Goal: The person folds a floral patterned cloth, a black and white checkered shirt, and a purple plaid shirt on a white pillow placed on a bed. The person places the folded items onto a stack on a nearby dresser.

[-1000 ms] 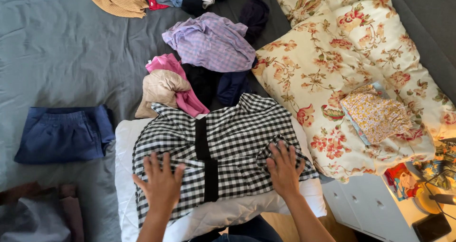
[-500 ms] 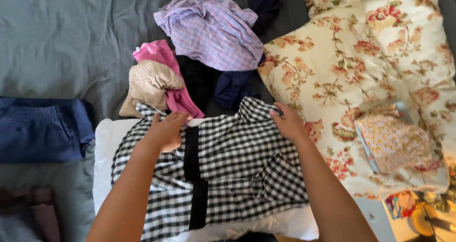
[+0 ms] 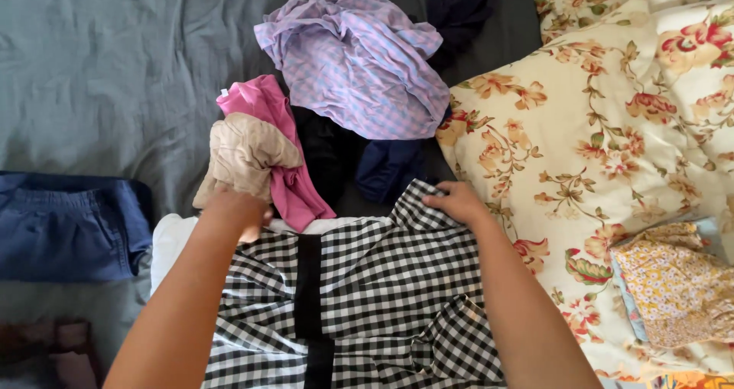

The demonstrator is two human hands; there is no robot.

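On the grey bed our black-and-white checked shirt lies flat. We judge we are folding it from its top edge: right hand fingers pinch one corner; left hand grip we cannot tell. Next, lift both corners evenly.

Checked garment lies nearest on the bed, loose clothes pile behind it, folded trousers left, floral quilt right.

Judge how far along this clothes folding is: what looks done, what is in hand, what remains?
Done: folded blue shorts lie flat at the left. In hand: the left hand and right hand grip the far edge of the checked garment. Left: the lilac shirt, pink garment and beige garment lie crumpled beyond.
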